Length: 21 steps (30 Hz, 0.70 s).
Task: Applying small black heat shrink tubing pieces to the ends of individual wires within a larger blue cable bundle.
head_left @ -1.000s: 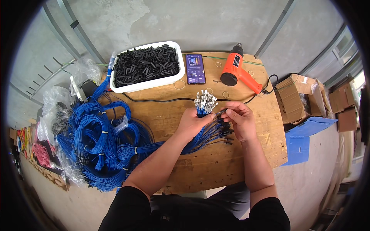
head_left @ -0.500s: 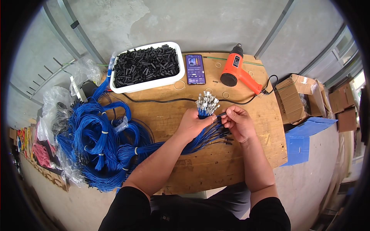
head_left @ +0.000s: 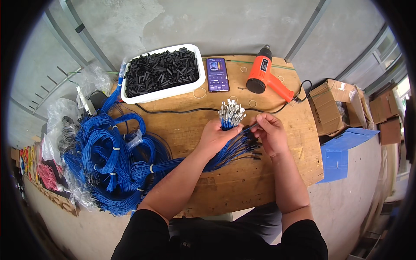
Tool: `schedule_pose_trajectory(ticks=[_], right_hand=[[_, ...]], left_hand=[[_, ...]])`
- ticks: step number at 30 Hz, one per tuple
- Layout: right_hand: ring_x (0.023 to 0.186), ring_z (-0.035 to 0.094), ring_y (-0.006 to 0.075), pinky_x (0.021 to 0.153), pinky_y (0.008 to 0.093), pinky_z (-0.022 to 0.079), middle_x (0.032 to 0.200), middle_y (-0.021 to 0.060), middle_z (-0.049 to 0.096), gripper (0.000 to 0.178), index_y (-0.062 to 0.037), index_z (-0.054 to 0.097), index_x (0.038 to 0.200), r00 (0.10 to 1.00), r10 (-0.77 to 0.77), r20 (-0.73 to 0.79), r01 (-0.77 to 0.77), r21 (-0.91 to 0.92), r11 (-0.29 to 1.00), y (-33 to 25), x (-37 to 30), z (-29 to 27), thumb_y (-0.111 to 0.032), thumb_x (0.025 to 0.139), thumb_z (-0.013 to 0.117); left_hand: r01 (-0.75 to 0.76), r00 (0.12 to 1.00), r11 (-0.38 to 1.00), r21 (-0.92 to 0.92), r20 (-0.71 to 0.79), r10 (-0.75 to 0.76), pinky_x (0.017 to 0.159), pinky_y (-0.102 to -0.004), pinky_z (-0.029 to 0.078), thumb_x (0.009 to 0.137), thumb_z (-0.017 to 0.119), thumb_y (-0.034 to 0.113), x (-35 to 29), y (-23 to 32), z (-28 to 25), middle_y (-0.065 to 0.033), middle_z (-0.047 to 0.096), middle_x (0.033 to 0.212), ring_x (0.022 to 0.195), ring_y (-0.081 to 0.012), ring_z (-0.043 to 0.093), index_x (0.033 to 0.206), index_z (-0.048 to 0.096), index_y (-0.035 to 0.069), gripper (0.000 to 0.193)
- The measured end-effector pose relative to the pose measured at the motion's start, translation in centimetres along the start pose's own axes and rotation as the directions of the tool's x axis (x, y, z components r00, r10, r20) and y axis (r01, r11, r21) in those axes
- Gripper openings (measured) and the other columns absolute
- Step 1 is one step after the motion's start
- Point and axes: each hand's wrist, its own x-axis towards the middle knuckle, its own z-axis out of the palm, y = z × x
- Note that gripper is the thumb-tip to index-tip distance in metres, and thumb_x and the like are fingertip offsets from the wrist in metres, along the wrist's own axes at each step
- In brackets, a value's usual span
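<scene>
My left hand [head_left: 218, 136] is closed around a bundle of blue wires [head_left: 225, 150], whose tips with metal and whitish terminals [head_left: 232, 113] stick up above the fist. To the right of it, my right hand [head_left: 270, 133] pinches one thin wire between thumb and fingertips. A dark piece, seemingly a black sleeve, shows on this wire near the fingers, but it is too small to make out well. Below the right hand, several wires with black sleeves on their ends [head_left: 255, 152] fan out over the table. The bundle runs left into big coils of blue wire [head_left: 104, 151].
A white tub [head_left: 202, 65] full of short black tubes stands at the back of the wooden table [head_left: 242, 190]. Beside it are a phone [head_left: 218, 76] and an orange heat gun [head_left: 264, 73]. A black cord [head_left: 182, 112] crosses behind my hands. Cardboard boxes [head_left: 331, 108] stand at right.
My right hand has shifted slightly right, away from the left fist, with its thumb and fingers still pinched on the wire. The left hand keeps its hold; the whole view has moved a little.
</scene>
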Motion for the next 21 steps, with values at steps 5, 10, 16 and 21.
schedule_pose_trajectory(ticks=[5,10,16,21], right_hand=[[0.087,0.059,0.0076,0.08,0.0234,0.048,0.091,0.0008,0.067,0.014,-0.0007,0.068,0.098,0.979,-0.161,-0.124,0.145,-0.129,0.981,0.2,0.6,-0.1,-0.014,0.098,0.064],[0.092,0.059,0.0093,0.084,0.0252,0.048,0.1,0.002,0.066,0.018,0.0012,0.067,0.108,0.966,-0.188,0.179,0.256,-0.53,0.808,0.1,0.5,-0.9,-0.012,0.097,0.064],[0.106,0.057,0.0336,0.096,0.0417,0.044,0.107,0.0125,0.066,0.02,-0.0056,0.067,0.111,0.819,-0.159,0.551,0.551,-0.681,0.483,-0.1,0.1,0.1,-0.006,0.093,0.062],[0.11,0.056,0.032,0.102,0.0419,0.04,0.114,0.0098,0.066,0.032,-0.0077,0.068,0.114,0.783,-0.094,0.615,0.575,-0.657,0.488,-1.4,0.0,0.3,0.003,0.084,0.059]], left_hand=[[0.038,0.999,0.999,-0.027,-0.034,-0.039,0.074,-0.0239,0.05,0.089,0.074,0.011,0.3,-0.2,-0.1,-0.0012,0.07,0.091,0.081,-0.0066,0.062,0.1,0.071,0.0,0.017],[0.044,0.999,0.998,-0.035,-0.022,-0.045,0.07,-0.0228,0.047,0.089,0.075,0.013,0.4,-0.8,-0.6,0.0004,0.067,0.088,0.077,-0.0063,0.059,0.097,0.07,0.0,0.016],[0.033,0.999,0.993,-0.11,0.026,-0.031,0.07,-0.0243,0.046,0.089,0.074,0.013,0.3,-0.7,-1.0,-0.0007,0.065,0.085,0.076,-0.0081,0.058,0.098,0.069,0.001,0.016],[0.068,0.997,0.986,-0.15,0.036,-0.063,0.071,-0.0255,0.047,0.088,0.072,0.011,0.5,-0.6,-0.9,-0.0026,0.066,0.086,0.077,-0.0102,0.059,0.099,0.069,0.0,0.015]])
